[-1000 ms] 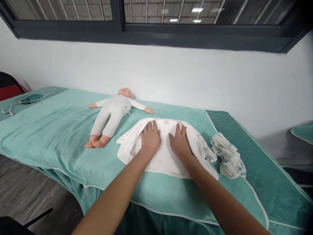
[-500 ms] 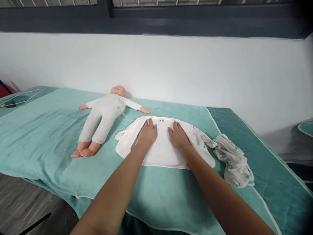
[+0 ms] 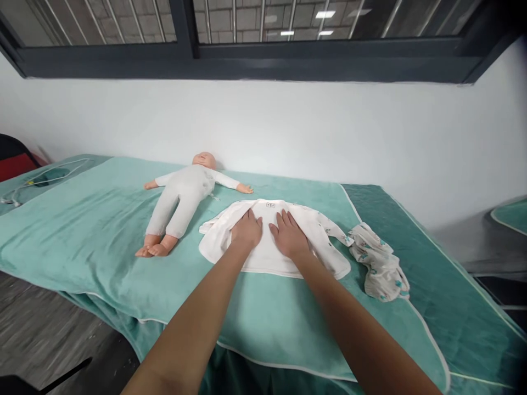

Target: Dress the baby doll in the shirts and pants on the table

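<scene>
A white baby top (image 3: 267,258) lies spread open, inside up, with a small label at its neck. My left hand (image 3: 247,229) rests on its left half, fingers stretched out and the palm down. On the right half my right hand (image 3: 290,235) lies flat, fingers apart, pressing the cloth near the front opening. Neither hand grips anything. To the left, a baby doll (image 3: 187,186) in a white suit lies on its back with its arms spread. Right of the top, a bunched patterned baby garment (image 3: 381,266) touches or nearly touches its sleeve.
A green cloth (image 3: 94,230) covers the table up to the white wall (image 3: 288,129). A dark window frame (image 3: 288,68) runs above. A white cord (image 3: 61,167) lies at the far left beside a red and black object (image 3: 16,159).
My view has tilted up, showing more of the window. My right hand has moved slightly inward over the top, and both hands stay on the cloth.
</scene>
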Motion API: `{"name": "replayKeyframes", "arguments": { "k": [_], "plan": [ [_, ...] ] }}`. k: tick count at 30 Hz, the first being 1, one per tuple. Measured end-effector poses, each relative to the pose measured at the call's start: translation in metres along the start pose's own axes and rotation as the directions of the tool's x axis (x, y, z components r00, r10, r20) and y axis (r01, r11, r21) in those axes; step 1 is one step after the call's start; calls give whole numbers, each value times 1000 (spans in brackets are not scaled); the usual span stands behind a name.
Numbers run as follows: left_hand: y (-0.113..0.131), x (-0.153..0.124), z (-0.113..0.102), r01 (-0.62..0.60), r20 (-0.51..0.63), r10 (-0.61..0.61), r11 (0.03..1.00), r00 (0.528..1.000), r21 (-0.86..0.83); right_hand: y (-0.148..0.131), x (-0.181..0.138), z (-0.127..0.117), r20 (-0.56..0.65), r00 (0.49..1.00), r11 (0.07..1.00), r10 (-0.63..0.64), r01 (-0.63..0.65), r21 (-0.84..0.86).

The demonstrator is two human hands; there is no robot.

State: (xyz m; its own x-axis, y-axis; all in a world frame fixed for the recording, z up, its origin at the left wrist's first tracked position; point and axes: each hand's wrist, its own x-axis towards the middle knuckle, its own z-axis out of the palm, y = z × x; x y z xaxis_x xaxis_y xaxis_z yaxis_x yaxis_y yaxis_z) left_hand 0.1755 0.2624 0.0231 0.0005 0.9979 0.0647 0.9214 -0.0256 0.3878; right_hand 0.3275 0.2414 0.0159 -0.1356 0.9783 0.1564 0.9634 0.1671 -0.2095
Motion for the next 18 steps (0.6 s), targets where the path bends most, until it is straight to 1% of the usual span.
{"name": "replayKeyframes", "arguments": {
  "k": [4,6,8,9,10,11,12,14,16,18],
  "plan": [
    [-2,-21,-4,-48,-13,48,999,999,10,-7,-17,-4,1,999,999,40,-40,-28],
    [-5,-36,-6,-106,-48,106,994,993,2,-13,-28,-5,2,999,997,36,-36,-72],
    [-11,-54,-8,-216,-129,208,975,970,-51,-18,-38,-5,0,1000,993,10,-10,-115],
    [-16,-63,-9,-276,-192,255,957,948,-92,-21,-43,-5,-2,1000,992,-11,10,-128],
    [-23,-71,-11,-322,-267,279,937,923,-134,-23,-48,-5,-4,999,990,-32,31,-136],
    [-32,-77,-13,-347,-345,274,923,898,-169,-24,-53,-4,-6,999,989,-50,49,-140],
    [-42,-83,-16,-344,-418,240,919,876,-194,-26,-57,-4,-7,998,988,-65,64,-141],
    [-66,-88,-21,-269,-515,121,937,849,-223,-27,-65,-5,1,996,986,-87,86,-140],
    [-88,-88,-27,-131,-542,-14,965,840,-229,-28,-70,-6,21,996,986,-91,93,-137],
    [-103,-84,-31,19,-519,-129,977,845,-211,-28,-70,-8,48,996,989,-81,87,-121]
  ]
}}
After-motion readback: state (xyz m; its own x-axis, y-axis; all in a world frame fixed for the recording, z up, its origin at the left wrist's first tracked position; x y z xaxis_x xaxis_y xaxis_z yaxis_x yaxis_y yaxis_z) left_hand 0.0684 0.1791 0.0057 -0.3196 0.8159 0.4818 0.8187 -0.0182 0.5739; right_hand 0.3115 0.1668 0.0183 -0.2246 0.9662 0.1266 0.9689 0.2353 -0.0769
